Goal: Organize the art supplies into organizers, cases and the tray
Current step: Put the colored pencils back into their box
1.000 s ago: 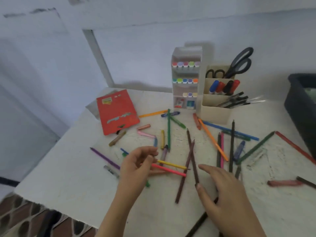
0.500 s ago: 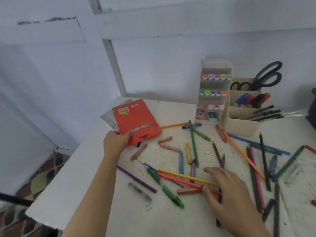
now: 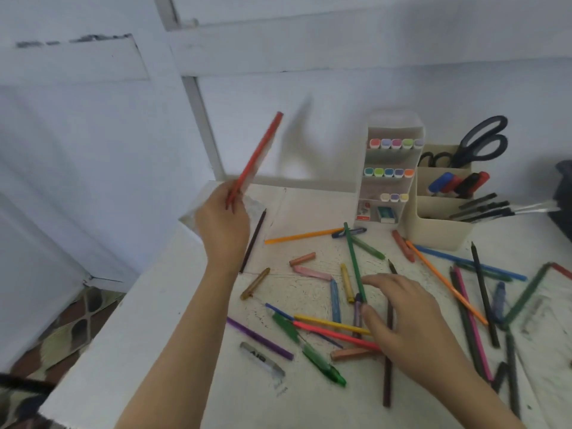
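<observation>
Gripping the red case [image 3: 255, 156] by its lower end, the left hand [image 3: 223, 224] holds it up in the air. The case tilts away from the fingers toward the wall [image 3: 93, 150], edge-on and blurred, so any print on it cannot be read. Thumb and fingers are curled round it.

The right hand [image 3: 411, 320] lies low over the scattered pencils with its fingers spread wide and nearly straight, holding nothing. A brown pencil [image 3: 388, 376] runs under its palm. A green pencil [image 3: 354, 267] passes just beside its fingertips, and a red pencil [image 3: 334, 334] and a yellow pencil [image 3: 328, 322] end at its thumb.

The table [image 3: 154, 335] is white, with dark scribbles and scuffs, thickest ahead of the right fingers. The wall is pale blue-white with raised painted battens and chipped paint high up. Patterned brown and cream floor [image 3: 62, 329] shows well below the left wrist.

Far beyond the right fingertips stand a white organizer [image 3: 393, 131] with tiers of marker caps and a beige holder [image 3: 433, 224] with black scissors [image 3: 483, 140]. A dark bin [image 3: 565, 193] sits at the frame's edge.

A clear tube [image 3: 261, 359] between the forearms bears black letters that look like "AIR". The small boxes on the organizer's bottom shelf carry labels too small to read.
</observation>
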